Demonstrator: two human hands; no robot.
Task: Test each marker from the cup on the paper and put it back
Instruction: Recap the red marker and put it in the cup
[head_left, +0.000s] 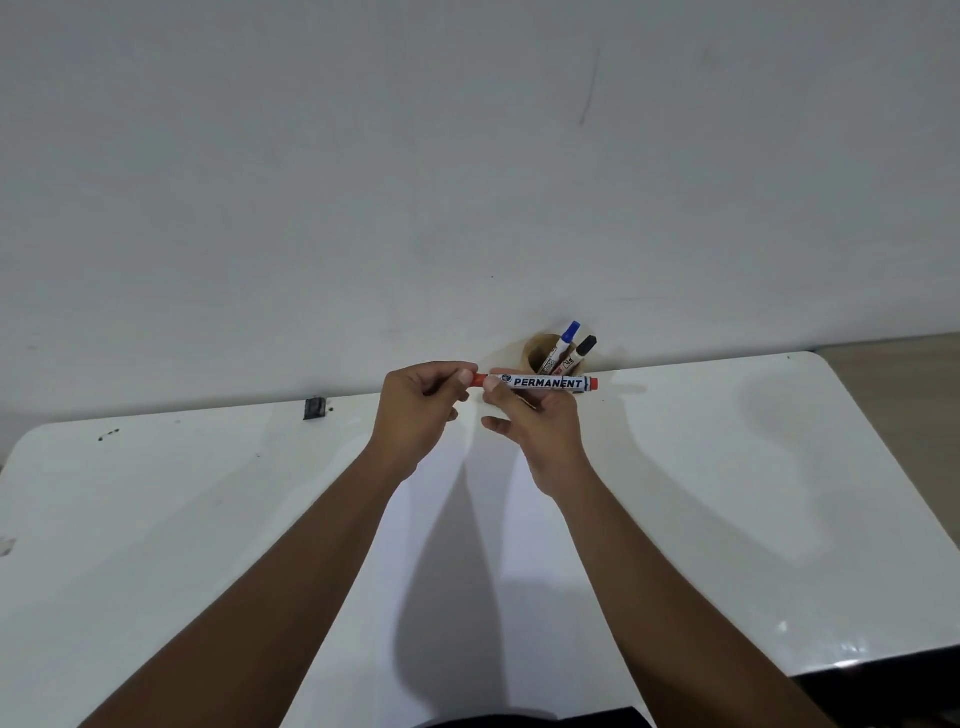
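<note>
- Red marker (543, 383) held level above the far edge of the white table (727, 493); white barrel, label reads "PERMANENT", red at both ends.
- Left hand (415, 410): fingers curled, thumb and forefinger pinching the marker's red cap end.
- Right hand (535, 421): thumb on top of the barrel near the cap, fingers underneath supporting it; lower fingers loosely spread, not gripping.
- Cap appears seated on the barrel, though the join sits between the two thumbs and is hard to read.
- Brown cup (540, 356) stands at the table's far edge against the wall (467, 156), just behind the held marker and partly hidden by it.
- In the cup: blue-capped marker (569, 335) and black-capped marker (584, 348), both leaning right.
- Sheet of white paper (452, 571) lies on the table below the hands, between the forearms.
- Small dark clip (314, 408) on the table's far edge, left of the hands.
</note>
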